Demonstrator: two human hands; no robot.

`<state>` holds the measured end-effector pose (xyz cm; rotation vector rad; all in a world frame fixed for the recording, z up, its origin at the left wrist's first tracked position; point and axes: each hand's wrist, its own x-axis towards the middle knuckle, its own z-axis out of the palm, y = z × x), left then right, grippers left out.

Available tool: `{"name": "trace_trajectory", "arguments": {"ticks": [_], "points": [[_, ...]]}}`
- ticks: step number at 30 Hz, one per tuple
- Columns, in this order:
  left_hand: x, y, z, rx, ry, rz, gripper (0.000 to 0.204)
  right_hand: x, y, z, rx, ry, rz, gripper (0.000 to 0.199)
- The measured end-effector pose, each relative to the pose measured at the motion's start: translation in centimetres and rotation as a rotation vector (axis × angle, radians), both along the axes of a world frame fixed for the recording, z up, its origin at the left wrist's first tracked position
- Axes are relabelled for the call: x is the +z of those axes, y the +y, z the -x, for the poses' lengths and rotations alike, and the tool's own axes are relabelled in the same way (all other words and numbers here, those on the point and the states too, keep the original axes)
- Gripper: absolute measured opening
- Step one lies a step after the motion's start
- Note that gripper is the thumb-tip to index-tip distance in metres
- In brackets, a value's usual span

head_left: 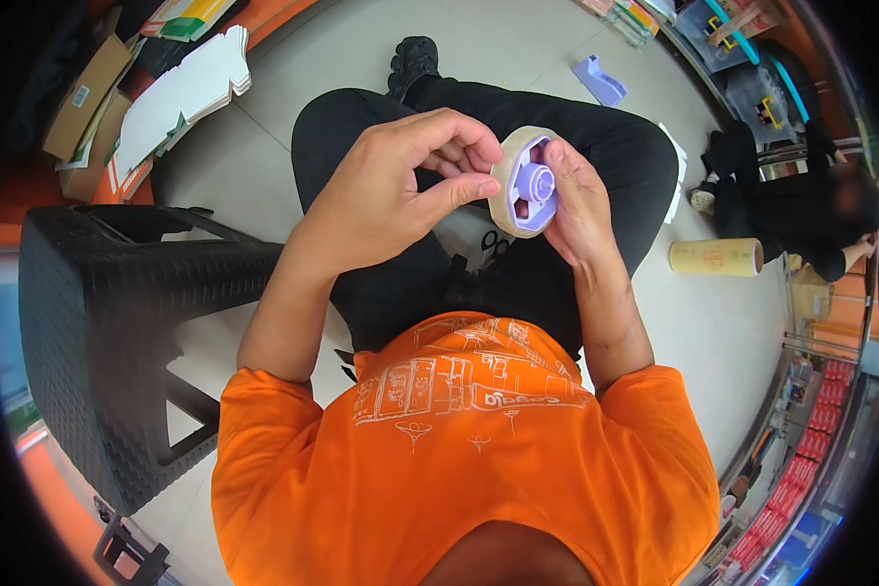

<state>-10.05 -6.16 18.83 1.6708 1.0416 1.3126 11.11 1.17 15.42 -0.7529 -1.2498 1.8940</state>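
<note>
A roll of beige tape (506,217) with a lavender plastic hub (535,184) in its middle is held up over my lap, tilted so the hub faces right. My right hand (584,200) grips it from the right, thumb over the hub's edge and fingers behind, mostly hidden. From the left, my left hand (386,181) reaches to its rim; thumb and forefinger meet the tape a little apart, and the other fingers are curled. Whether a tape end is between them is too small to tell. Scissors with black handles (495,240) lie below, between my legs.
A black plastic stool (137,283) stands close on my left. Flat white cardboard (181,103) and boxes are stacked far left. On the floor lie a lavender tape dispenser body (599,81) and a yellow cylinder (715,258). Another person in black (801,210) is at right, beside shelves.
</note>
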Motion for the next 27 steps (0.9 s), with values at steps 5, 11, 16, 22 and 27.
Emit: {"name": "trace_trajectory", "arguments": {"ticks": [5, 11, 16, 22, 27], "points": [[-0.7, 0.4, -1.3, 0.009, 0.038, -0.042, 0.019, -1.5, 0.7, -0.7, 0.004, -0.002, 0.062, 0.040], [-2.3, 1.7, -3.3, 0.132, -0.042, 0.065, 0.015, -3.1, 3.0, -1.1, 0.004, -0.031, 0.089, 0.040], [-3.1, 4.5, -3.6, 0.185, 0.078, 0.071, 0.014, -4.8, 6.2, -1.4, 0.014, -0.047, 0.149, 0.039], [-4.8, 7.5, -3.7, 0.151, -0.002, 0.208, 0.017, -6.6, 9.1, -1.7, 0.077, -0.036, 0.215, 0.040], [-4.1, 10.1, -2.8, 0.133, 0.156, 0.260, 0.024, -7.0, 10.7, -2.3, 0.097, -0.066, 0.263, 0.045]]}}
